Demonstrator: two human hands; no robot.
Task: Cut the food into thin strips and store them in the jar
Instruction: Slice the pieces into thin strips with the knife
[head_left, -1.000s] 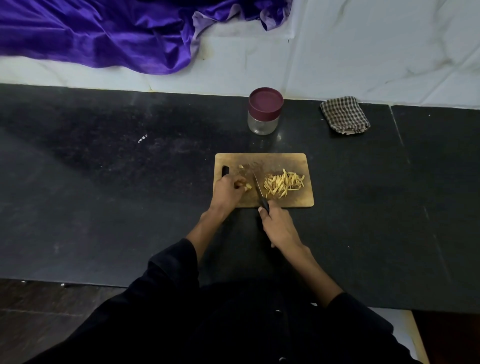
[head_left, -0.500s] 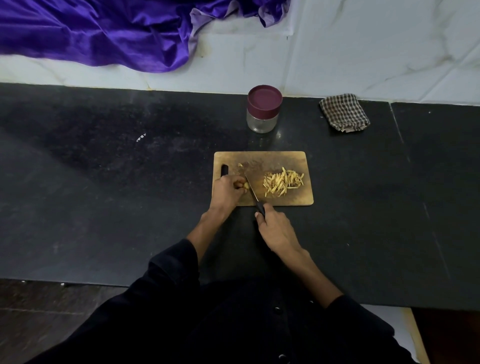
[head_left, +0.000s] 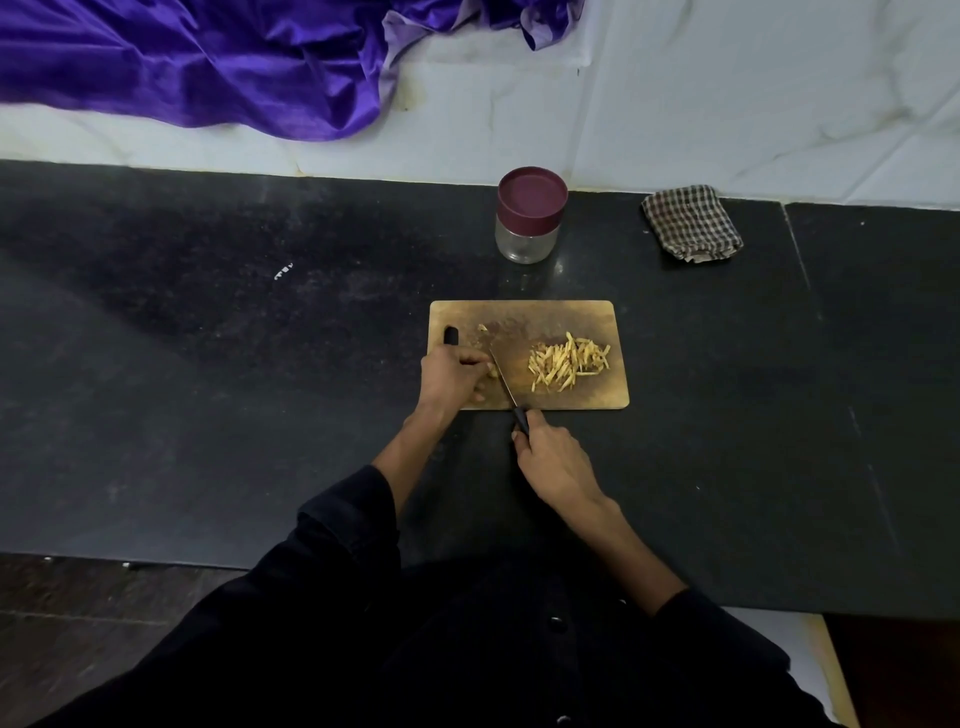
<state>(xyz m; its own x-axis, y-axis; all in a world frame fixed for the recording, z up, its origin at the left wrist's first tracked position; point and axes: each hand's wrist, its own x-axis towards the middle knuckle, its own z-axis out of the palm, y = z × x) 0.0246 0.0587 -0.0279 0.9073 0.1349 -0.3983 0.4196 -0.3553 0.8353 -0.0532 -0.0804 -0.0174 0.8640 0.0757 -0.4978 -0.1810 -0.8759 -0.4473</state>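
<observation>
A wooden cutting board (head_left: 545, 317) lies on the black counter. On its right side sits a pile of thin yellow food strips (head_left: 569, 361). My left hand (head_left: 451, 376) holds a small uncut piece of food (head_left: 491, 369) down on the board's left side, fingers curled over it. My right hand (head_left: 556, 460) grips the black handle of a knife (head_left: 503, 383), whose blade lies just right of my left fingers. A glass jar (head_left: 529, 215) with its maroon lid on stands behind the board.
A folded checked cloth (head_left: 691, 223) lies at the back right of the counter. Purple fabric (head_left: 208, 57) hangs over the white wall at the back left. A small food scrap (head_left: 482, 328) lies near the board's top left. The counter's front edge is near my body.
The knife blade has moved left, away from the strip pile and close against my left fingers. My right hand has drawn back slightly towards me. My left hand has stayed on the food piece.
</observation>
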